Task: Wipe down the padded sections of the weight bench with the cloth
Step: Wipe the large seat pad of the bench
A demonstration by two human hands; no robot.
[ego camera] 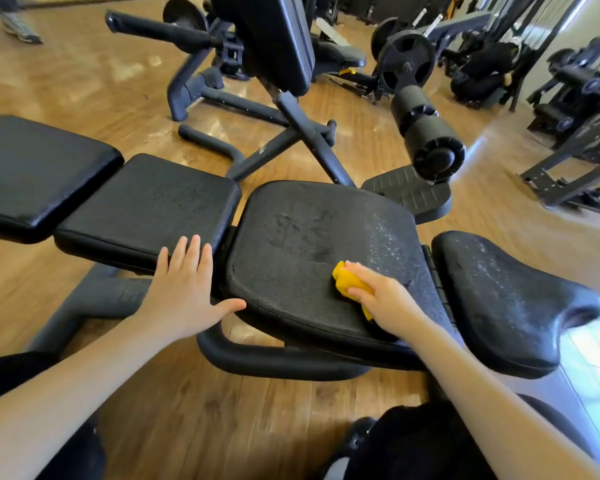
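A black weight bench runs across the view in several padded sections: a far-left pad (32, 171), a second pad (146, 206), a wide middle pad (309, 237) and a curved right pad (506, 299) speckled with white droplets. My right hand (385, 299) grips a bunched yellow cloth (347, 280) against the near right part of the middle pad. My left hand (187, 285) rests flat with spread fingers on the near corner of the second pad, its thumb reaching toward the edge of the middle pad.
A foam roller arm (426, 133) and a footplate (409, 195) stand behind the bench. Another bench with an upright back pad (274, 39) and more gym machines (575, 126) fill the back. A person's shoe (21, 29) shows far left on the wooden floor (66, 81).
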